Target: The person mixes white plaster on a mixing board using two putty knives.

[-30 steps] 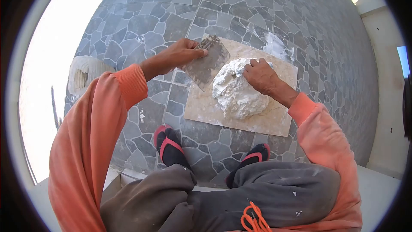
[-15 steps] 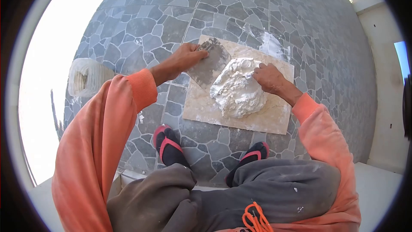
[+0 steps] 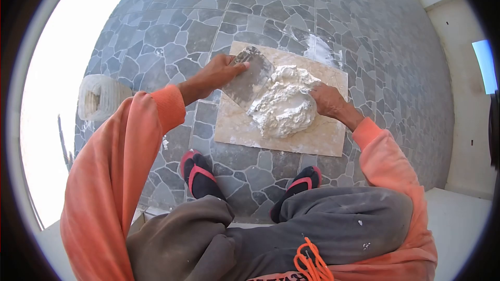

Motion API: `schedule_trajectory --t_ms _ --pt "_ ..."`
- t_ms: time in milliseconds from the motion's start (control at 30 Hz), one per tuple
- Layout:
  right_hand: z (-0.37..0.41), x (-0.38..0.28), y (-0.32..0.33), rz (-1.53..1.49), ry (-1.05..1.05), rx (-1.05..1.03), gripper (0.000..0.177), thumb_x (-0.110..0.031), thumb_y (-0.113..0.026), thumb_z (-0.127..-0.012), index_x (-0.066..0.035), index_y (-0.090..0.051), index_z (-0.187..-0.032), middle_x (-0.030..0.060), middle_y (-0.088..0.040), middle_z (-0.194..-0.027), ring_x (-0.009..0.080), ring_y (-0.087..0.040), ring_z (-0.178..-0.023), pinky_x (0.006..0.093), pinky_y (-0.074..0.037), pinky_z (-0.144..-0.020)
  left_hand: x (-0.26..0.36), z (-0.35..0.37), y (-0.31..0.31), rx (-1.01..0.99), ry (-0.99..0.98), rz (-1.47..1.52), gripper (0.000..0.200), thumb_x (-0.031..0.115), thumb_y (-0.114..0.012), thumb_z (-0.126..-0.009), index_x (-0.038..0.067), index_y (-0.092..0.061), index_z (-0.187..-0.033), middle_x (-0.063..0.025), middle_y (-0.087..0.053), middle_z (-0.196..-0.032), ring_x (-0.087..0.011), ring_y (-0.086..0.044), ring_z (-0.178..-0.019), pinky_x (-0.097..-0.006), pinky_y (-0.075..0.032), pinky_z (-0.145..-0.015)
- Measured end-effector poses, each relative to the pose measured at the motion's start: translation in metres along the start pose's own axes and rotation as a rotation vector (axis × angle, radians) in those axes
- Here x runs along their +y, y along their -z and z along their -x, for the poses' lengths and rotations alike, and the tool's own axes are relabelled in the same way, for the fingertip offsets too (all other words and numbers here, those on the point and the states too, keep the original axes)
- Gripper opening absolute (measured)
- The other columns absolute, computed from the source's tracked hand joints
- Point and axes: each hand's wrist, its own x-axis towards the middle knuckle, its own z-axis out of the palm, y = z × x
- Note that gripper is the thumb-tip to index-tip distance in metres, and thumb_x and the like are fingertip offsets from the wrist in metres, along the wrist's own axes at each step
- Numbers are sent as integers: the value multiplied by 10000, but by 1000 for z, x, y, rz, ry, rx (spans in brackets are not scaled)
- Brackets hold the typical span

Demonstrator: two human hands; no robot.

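A mound of white paste (image 3: 284, 105) lies on a beige board (image 3: 239, 132) on the floor. My left hand (image 3: 221, 73) grips a flat grey plate (image 3: 252, 75) by its upper left edge, thumb on top, and the plate touches the left side of the mound. At the mound's right side is my right hand (image 3: 328, 100), with its fingers bent against the paste. Its fingertips are hidden, and I cannot make out whether they hold anything.
A translucent wrapped roll (image 3: 101, 98) stands on the patterned stone floor (image 3: 172, 31) at the left. White smears (image 3: 317, 49) mark the floor beyond the board. My feet in red-strapped sandals (image 3: 195, 174) are near the board's front edge.
My right hand has moved lower and closer against the paste, whose upper right surface has changed shape. The whole view has shifted slightly. My left hand still holds the plate.
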Motion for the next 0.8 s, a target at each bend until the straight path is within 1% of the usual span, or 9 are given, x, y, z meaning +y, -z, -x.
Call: schedule_trajectory --t_ms 100,200,300,467,567,600,700,733,800 --pt "5 6 18 -25 -168 -38 222 -19 -563 -741 -47 -661 -938 129 -651 -933 340 -627 -915 435 -557 -741 -3 0 -3 -14 -5 -21 396 324 -613 -974 -41 -625 -1129 -77 -693 -933 -112 -663 -784 -274 -532 -706" --pt "14 14 4 -12 -156 79 184 -29 -556 -749 -26 -643 -912 136 -633 -910 329 -616 -897 437 -552 -730 -7 2 -6 1 6 -43 387 320 -614 -974 -39 -631 -1119 -74 -692 -926 -113 -663 -777 -270 -530 -694" --pt "20 2 1 -33 -112 -31 168 -30 -558 -752 -25 -637 -900 134 -632 -895 331 -615 -882 439 -550 -722 -10 0 -8 19 -3 -69 377 316 -613 -975 -36 -637 -1107 -72 -691 -912 -113 -663 -770 -271 -530 -685" --pt "9 -4 24 -10 -113 55 190 -20 -599 -725 -45 -662 -902 110 -642 -900 317 -619 -913 442 -546 -751 -18 -2 -10 14 10 -99 371 316 -611 -976 -36 -647 -1086 -74 -693 -883 -113 -662 -744 -277 -532 -667" --pt "13 -18 5 39 8 14 185 -28 -602 -729 -49 -664 -902 103 -638 -890 316 -618 -907 438 -543 -752 -21 -4 -11 13 -4 -102 368 319 -613 -975 -36 -652 -1064 -73 -693 -867 -114 -662 -729 -276 -533 -660" --pt "16 -23 8 40 -2 -34 194 -28 -605 -724 -55 -665 -907 99 -629 -896 311 -610 -908 424 -542 -747 -19 -2 -13 10 -19 -87 367 319 -613 -975 -36 -654 -1059 -73 -693 -863 -115 -662 -725 -275 -532 -659" --pt "32 -29 26 -55 -152 63 208 -56 -598 -726 -29 -673 -919 158 -653 -856 352 -642 -856 451 -546 -741 -12 7 -20 58 -50 -64 372 300 -612 -963 -62 -670 -1024 -93 -682 -831 -128 -636 -723 -304 -506 -657" --pt "34 -32 33 -126 -279 11 211 -77 -590 -721 -4 -675 -900 192 -656 -837 374 -649 -830 461 -544 -735 -10 11 -21 87 -57 -61 376 291 -612 -957 -75 -677 -1010 -102 -676 -817 -134 -623 -724 -319 -492 -656" --pt "41 -38 41 -268 -547 -91 248 -120 -576 -710 46 -678 -863 261 -663 -801 419 -664 -778 480 -540 -722 -13 6 -20 82 -17 -142 384 285 -608 -957 -81 -672 -1053 -110 -684 -841 -141 -631 -745 -322 -500 -685"
